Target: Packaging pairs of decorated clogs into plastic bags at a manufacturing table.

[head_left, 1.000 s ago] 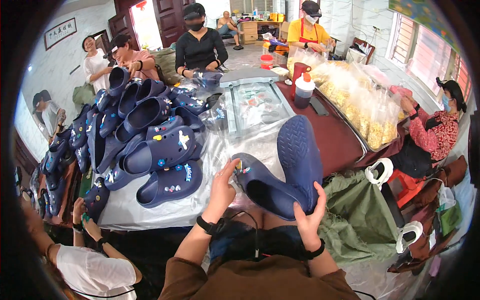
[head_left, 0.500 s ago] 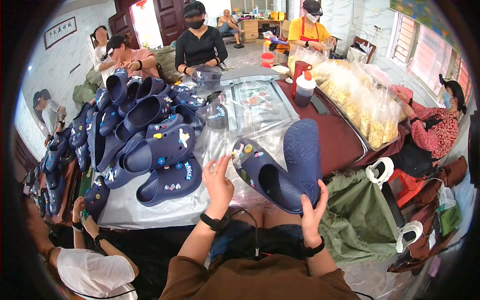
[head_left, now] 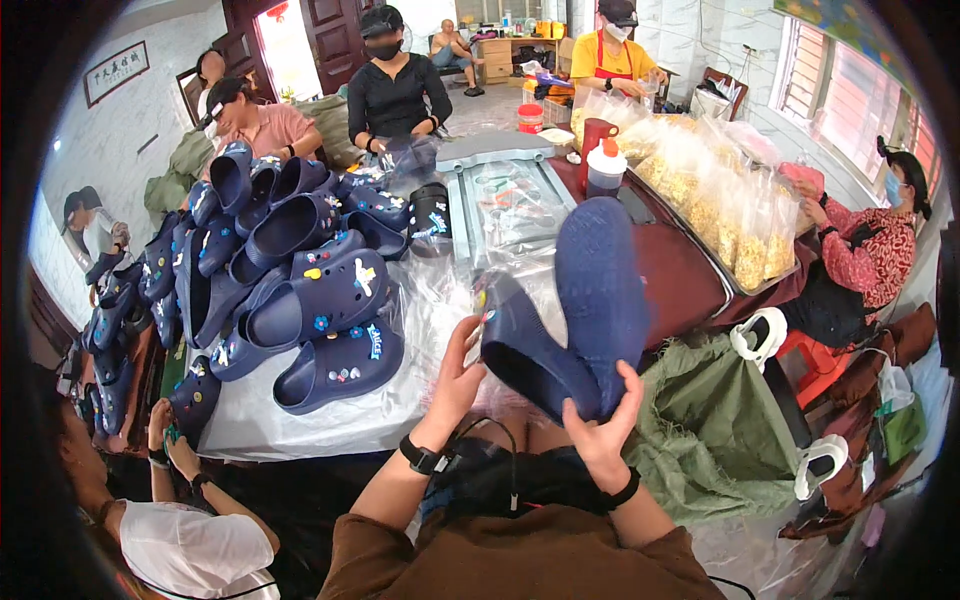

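A pair of navy clogs is raised over the near edge of the table. One clog (head_left: pixel 535 350) shows its opening, and the other clog (head_left: pixel 597 270) turns its patterned sole up beside it. My right hand (head_left: pixel 605 430) grips both at the heel end, thumb in front. Next to the toe of the left clog is my left hand (head_left: pixel 460 375), its fingers stretched up; whether they touch the clog is hard to tell. Colourful charms show at that toe. Clear plastic film (head_left: pixel 430 310) lies on the table behind.
A heap of charm-decorated navy clogs (head_left: pixel 310 290) fills the table's left side. Beyond stand a grey plastic frame (head_left: pixel 515 215), a dark bottle (head_left: pixel 605 175) and a tray of filled clear bags (head_left: pixel 720 215). A green sack (head_left: pixel 720 430) is at right. Co-workers surround the table; one person's hands (head_left: pixel 175 440) are near left.
The clogs have tilted and moved slightly left, so the left clog's opening faces me more and its charms show less. My left hand has moved right, close to the toe.
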Motion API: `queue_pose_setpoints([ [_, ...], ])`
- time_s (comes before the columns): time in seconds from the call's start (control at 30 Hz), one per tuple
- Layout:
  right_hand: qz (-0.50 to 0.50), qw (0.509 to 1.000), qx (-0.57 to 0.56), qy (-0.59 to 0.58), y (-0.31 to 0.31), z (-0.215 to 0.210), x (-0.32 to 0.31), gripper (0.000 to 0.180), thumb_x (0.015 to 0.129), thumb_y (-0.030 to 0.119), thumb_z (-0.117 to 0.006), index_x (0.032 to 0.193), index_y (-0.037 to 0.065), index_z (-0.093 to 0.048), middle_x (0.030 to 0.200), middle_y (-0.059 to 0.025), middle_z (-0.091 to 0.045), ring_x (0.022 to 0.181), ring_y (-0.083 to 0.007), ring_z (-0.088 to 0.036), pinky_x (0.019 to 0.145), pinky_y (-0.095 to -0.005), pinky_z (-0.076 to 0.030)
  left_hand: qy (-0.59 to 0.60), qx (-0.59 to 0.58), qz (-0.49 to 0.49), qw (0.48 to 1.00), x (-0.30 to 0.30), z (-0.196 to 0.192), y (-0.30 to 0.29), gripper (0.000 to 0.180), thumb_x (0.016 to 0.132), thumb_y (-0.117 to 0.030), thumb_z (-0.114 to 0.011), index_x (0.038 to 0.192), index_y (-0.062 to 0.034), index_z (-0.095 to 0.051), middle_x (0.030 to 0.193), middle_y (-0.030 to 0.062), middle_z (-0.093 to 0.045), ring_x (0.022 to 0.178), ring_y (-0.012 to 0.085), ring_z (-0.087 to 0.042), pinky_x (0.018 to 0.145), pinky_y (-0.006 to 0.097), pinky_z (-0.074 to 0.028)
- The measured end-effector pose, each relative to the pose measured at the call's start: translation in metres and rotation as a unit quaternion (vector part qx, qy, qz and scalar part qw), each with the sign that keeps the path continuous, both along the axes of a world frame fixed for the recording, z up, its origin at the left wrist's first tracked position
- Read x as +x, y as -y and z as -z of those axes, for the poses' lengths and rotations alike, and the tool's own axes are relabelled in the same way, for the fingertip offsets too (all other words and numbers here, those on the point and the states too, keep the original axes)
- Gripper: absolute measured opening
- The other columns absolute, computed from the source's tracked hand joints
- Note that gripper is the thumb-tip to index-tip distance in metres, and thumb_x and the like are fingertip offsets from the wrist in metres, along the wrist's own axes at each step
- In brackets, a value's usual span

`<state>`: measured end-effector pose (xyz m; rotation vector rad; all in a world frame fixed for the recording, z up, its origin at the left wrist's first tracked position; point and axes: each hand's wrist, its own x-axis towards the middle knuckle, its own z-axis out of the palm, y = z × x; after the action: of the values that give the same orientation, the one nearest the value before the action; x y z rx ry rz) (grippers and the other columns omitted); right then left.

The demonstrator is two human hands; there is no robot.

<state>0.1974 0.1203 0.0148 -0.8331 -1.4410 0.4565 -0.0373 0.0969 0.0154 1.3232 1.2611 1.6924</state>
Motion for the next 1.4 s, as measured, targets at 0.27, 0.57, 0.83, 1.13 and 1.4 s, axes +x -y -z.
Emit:
queue_pose_setpoints([
  [0.27, -0.101, 0.977, -0.027, 0.185, 0.009, -0.019, 0.0, 0.084, 0.065, 0.034, -0.095, 0.133, 0.006, -0.053, 0.106, -0.0193, -0.057, 0.093, -0.0384, -0.06, 0.081, -0.0429, -0.051, -0.242, -0.025, -0.214, 0.946, -0.014, 0.023, -0.006, 0.081, 0.08, 0.013, -0.061, 0.154, -0.0067, -0.034, 0.136, 0.0264, -0.054, 0.124, 0.0404, -0.056, 0.105, 0.043, -0.046],
  [0.57, -0.174, 0.967, 0.044, 0.178, 0.017, -0.037, 0.039, 0.036, 0.071, 0.006, -0.084, 0.104, 0.008, -0.067, 0.082, -0.0112, -0.057, 0.066, -0.0288, -0.059, 0.059, -0.0359, -0.048, -0.097, -0.026, -0.223, 0.97, -0.063, 0.041, -0.014, 0.076, 0.084, 0.015, -0.037, 0.156, -0.0074, -0.032, 0.138, 0.0235, -0.054, 0.127, 0.0316, -0.056, 0.109, 0.036, -0.041],
  [0.83, -0.23, 0.931, 0.013, 0.284, 0.029, -0.07, 0.038, 0.032, 0.075, 0.013, -0.082, 0.104, 0.012, -0.068, 0.082, -0.0102, -0.055, 0.067, -0.0313, -0.06, 0.059, -0.0383, -0.049, 0.159, -0.08, -0.18, 0.967, -0.083, 0.025, -0.006, 0.058, 0.099, 0.006, -0.045, 0.155, -0.0097, -0.038, 0.131, 0.0127, -0.061, 0.109, 0.0186, -0.062, 0.091, 0.028, -0.051],
  [1.13, -0.153, 0.97, 0.024, 0.187, 0.02, -0.066, 0.005, 0.027, 0.076, 0.01, -0.081, 0.1, 0.009, -0.069, 0.084, -0.0135, -0.059, 0.072, -0.0336, -0.062, 0.063, -0.0399, -0.051, -0.1, 0.013, -0.108, 0.989, -0.067, 0.033, -0.007, 0.065, 0.089, 0.016, -0.044, 0.151, -0.0059, -0.045, 0.134, 0.0169, -0.061, 0.121, 0.0229, -0.059, 0.106, 0.034, -0.044],
  [1.4, -0.172, 0.969, 0.026, 0.174, 0.01, -0.054, -0.016, 0.025, 0.08, 0.013, -0.08, 0.102, 0.01, -0.069, 0.087, -0.0135, -0.057, 0.076, -0.0333, -0.061, 0.067, -0.0406, -0.049, -0.311, -0.149, -0.206, 0.916, -0.059, 0.032, -0.023, 0.062, 0.089, 0.005, -0.051, 0.15, -0.0019, -0.041, 0.139, 0.0276, -0.056, 0.129, 0.0446, -0.054, 0.112, 0.043, -0.038],
])
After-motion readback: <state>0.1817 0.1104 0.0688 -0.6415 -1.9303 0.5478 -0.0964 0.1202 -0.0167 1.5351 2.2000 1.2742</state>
